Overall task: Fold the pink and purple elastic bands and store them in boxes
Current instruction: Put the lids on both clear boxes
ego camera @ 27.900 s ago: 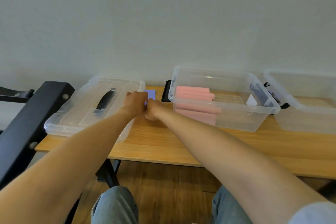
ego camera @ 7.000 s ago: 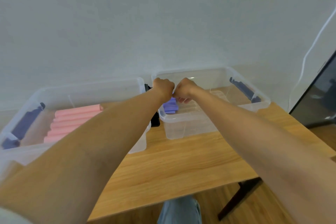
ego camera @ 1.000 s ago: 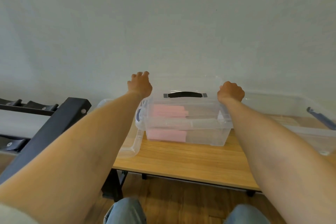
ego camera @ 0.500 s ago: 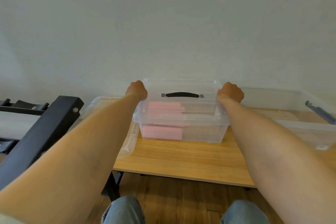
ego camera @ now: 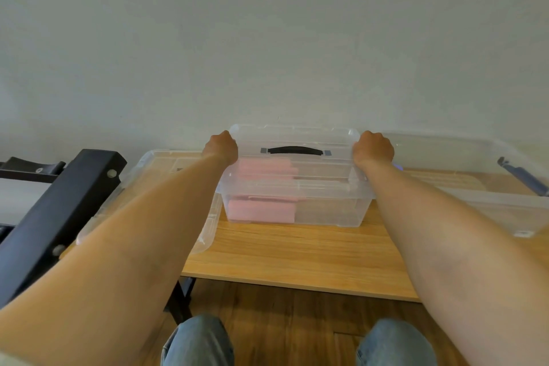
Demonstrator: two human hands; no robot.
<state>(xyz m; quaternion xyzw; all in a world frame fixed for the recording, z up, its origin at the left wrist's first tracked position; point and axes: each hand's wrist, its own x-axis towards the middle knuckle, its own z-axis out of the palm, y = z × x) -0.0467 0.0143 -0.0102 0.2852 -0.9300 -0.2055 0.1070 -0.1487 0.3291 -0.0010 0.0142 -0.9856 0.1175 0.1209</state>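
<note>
While the clear box (ego camera: 297, 205) of folded pink bands (ego camera: 261, 211) sits mid-worktop (ego camera: 297, 255), its lid (ego camera: 292, 142) lies on top, left hand (ego camera: 222, 147) curled over the lid's 9 o'clock end, right hand (ego camera: 373, 149) over its 3 o'clock end. An open box (ego camera: 505, 205) stands at 3 o'clock, a loose lid (ego camera: 166, 169) at 9 o'clock.

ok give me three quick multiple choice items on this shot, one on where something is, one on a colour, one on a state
1. Where is the spare lid?
A. left of the lidded box
B. on the floor
C. inside the right box

2. What colour are the bands in the lidded box?
A. green
B. pink
C. yellow

3. What are the hands doing?
A. hanging idle
B. lifting the black handle
C. gripping the lid's ends

Answers: 1 A, it lies flat on the table beside that box. 2 B, pink shows through the clear wall. 3 C, left hand and right hand curl over the lid.
</note>
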